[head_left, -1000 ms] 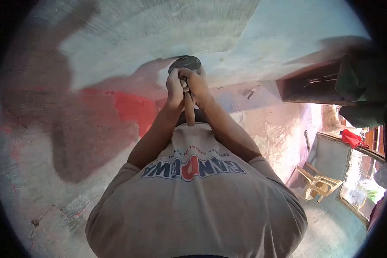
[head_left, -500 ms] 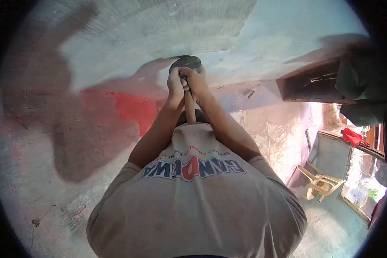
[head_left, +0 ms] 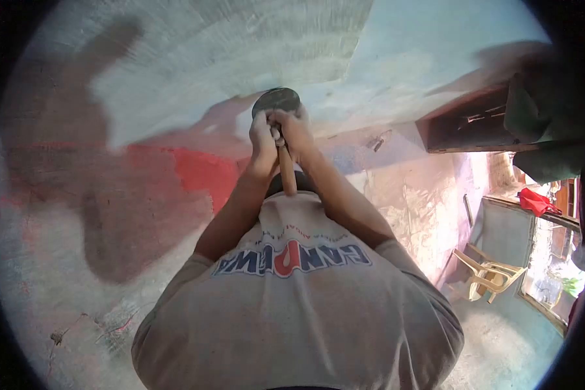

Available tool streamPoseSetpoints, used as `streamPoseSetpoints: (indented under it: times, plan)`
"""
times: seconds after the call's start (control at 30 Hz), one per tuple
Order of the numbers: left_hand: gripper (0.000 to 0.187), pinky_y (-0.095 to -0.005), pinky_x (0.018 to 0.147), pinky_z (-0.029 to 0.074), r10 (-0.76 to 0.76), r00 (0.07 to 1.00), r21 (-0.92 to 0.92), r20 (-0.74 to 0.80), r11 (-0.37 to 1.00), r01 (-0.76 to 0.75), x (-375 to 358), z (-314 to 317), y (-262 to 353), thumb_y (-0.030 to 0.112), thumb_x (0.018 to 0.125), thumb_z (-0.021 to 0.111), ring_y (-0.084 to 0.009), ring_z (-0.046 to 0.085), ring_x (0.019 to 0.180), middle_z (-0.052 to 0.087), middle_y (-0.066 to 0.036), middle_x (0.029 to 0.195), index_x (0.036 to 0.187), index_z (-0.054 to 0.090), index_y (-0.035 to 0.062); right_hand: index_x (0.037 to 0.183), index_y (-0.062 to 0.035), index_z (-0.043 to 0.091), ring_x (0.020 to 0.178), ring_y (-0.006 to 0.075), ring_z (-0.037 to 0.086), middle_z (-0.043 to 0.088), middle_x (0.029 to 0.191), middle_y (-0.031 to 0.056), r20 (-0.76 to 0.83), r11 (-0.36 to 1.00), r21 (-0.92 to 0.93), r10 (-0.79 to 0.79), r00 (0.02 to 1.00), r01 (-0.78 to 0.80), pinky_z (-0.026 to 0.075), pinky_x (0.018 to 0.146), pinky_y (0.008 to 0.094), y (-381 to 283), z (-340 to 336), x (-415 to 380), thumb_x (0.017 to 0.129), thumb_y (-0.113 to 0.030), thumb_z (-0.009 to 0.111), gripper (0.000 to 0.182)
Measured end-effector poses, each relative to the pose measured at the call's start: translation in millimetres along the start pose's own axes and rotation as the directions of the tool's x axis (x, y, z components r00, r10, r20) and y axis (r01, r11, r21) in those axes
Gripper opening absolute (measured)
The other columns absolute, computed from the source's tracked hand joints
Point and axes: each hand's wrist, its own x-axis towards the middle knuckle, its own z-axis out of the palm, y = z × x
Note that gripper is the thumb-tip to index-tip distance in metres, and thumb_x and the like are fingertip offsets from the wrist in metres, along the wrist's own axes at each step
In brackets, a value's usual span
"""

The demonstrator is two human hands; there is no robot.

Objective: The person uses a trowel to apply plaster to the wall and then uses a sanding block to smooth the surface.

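Dark round disc (head_left: 276,99) with brown wooden handle (head_left: 287,174), far in scene, by grey-blue wall (head_left: 234,55); left hand (head_left: 262,141), right hand (head_left: 295,134) both curl fingers around handle top; even grip helps steadiness

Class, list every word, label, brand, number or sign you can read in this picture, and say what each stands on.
"GANDEWA", upside down in the picture, on the front of the shirt; folds make some letters uncertain.
A smaller line beside it on the shirt: too small and blurred to read.
No lettering can be made out on the round tool, the wall or the chair.
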Motion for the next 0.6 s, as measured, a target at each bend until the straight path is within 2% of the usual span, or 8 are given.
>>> streamPoseSetpoints:
  times: [0.03, 0.13, 0.17, 0.27, 0.3, 0.43, 0.53, 0.6]
  plan:
    - [0.030, -0.0214, 0.036, 0.026, 0.005, 1.000, -0.007, -0.014, 1.000, -0.005, 9.7, -1.3, -4.2, 0.030, 0.100, 0.037, -0.0050, 0.035, 0.042, 0.043, 0.005, 0.060, 0.089, 0.056, 0.0099, 0.076, 0.0000, 0.060, 0.040, 0.0127, 0.050, 0.058, 0.059, 0.0073, 0.024, 0.994, -0.106, -0.024, 0.999, 0.027, 0.036, 0.036, 0.0259, 4.3, -3.8, 11.7, 0.082, -0.002, 0.056, 0.008]
    - [0.029, -0.0220, 0.037, 0.026, -0.012, 1.000, 0.010, -0.025, 1.000, 0.012, -2.8, -1.2, -4.4, 0.030, 0.100, 0.037, -0.0055, 0.036, 0.043, 0.044, 0.006, 0.061, 0.089, 0.056, 0.0106, 0.074, -0.0010, 0.060, 0.040, 0.0128, 0.050, 0.057, 0.056, 0.0061, 0.005, 0.986, -0.155, -0.052, 0.999, 0.053, 0.037, 0.036, 0.0261, 0.6, -3.1, -5.0, 0.082, -0.002, 0.056, 0.009]
    - [0.028, -0.0223, 0.037, 0.026, -0.013, 0.999, 0.009, -0.037, 1.000, 0.013, -10.3, 5.2, 1.7, 0.029, 0.101, 0.037, -0.0059, 0.035, 0.043, 0.044, 0.006, 0.062, 0.088, 0.055, 0.0114, 0.069, -0.0023, 0.060, 0.040, 0.0130, 0.050, 0.056, 0.054, 0.0055, -0.071, 0.984, -0.153, -0.105, 0.992, 0.094, 0.037, 0.036, 0.0266, -3.7, 5.7, -12.0, 0.082, -0.004, 0.058, 0.013]
    - [0.027, -0.0214, 0.036, 0.025, 0.001, 1.000, 0.019, -0.019, 1.000, 0.000, -11.8, 7.7, 7.1, 0.029, 0.101, 0.038, -0.0050, 0.034, 0.042, 0.043, 0.006, 0.061, 0.088, 0.055, 0.0121, 0.076, 0.0004, 0.058, 0.040, 0.0121, 0.048, 0.054, 0.056, 0.0059, 0.000, 0.991, -0.103, -0.092, 0.996, 0.091, 0.034, 0.034, 0.0248, -2.2, 5.4, -3.5, 0.081, 0.001, 0.054, 0.006]
    - [0.026, -0.0211, 0.036, 0.024, -0.039, 0.999, -0.037, 0.011, 0.999, 0.040, -1.9, 5.0, 5.6, 0.029, 0.101, 0.038, -0.0047, 0.033, 0.041, 0.041, 0.007, 0.058, 0.087, 0.054, 0.0132, 0.078, 0.0004, 0.058, 0.040, 0.0119, 0.049, 0.055, 0.058, 0.0060, -0.035, 0.988, -0.152, -0.002, 0.999, -0.003, 0.034, 0.034, 0.0246, 0.8, 4.9, 7.1, 0.081, 0.002, 0.053, 0.006]
    - [0.026, -0.0222, 0.038, 0.027, -0.070, 0.997, -0.055, 0.020, 0.996, 0.071, 1.3, -4.9, -2.7, 0.029, 0.101, 0.038, -0.0062, 0.032, 0.039, 0.039, 0.008, 0.056, 0.084, 0.052, 0.0156, 0.074, -0.0008, 0.058, 0.041, 0.0141, 0.052, 0.056, 0.056, 0.0072, -0.040, 0.990, -0.092, -0.112, 0.993, 0.108, 0.037, 0.035, 0.0276, -7.3, 8.0, -12.5, 0.080, -0.001, 0.060, 0.007]
    - [0.027, -0.0214, 0.035, 0.024, -0.084, 0.996, -0.102, 0.024, 0.991, 0.086, 2.0, 2.2, -1.6, 0.030, 0.101, 0.039, -0.0058, 0.033, 0.038, 0.039, 0.008, 0.054, 0.082, 0.052, 0.0157, 0.091, -0.0006, 0.055, 0.042, 0.0141, 0.053, 0.059, 0.062, 0.0078, -0.010, 0.986, -0.169, -0.005, 1.000, 0.003, 0.038, 0.034, 0.0262, 3.7, -5.2, 12.6, 0.080, 0.002, 0.057, 0.011]
    - [0.034, -0.0238, 0.035, 0.029, -0.023, 0.995, -0.038, -0.098, 0.999, 0.020, 0.0, 11.0, -6.1, 0.032, 0.102, 0.037, -0.0074, 0.035, 0.038, 0.038, 0.007, 0.050, 0.075, 0.051, 0.0160, 0.089, -0.0006, 0.056, 0.042, 0.0139, 0.052, 0.059, 0.063, 0.0081, 0.026, 0.987, -0.148, -0.063, 0.998, 0.066, 0.038, 0.034, 0.0259, 20.4, -18.0, 25.9, 0.081, 0.002, 0.058, 0.008]
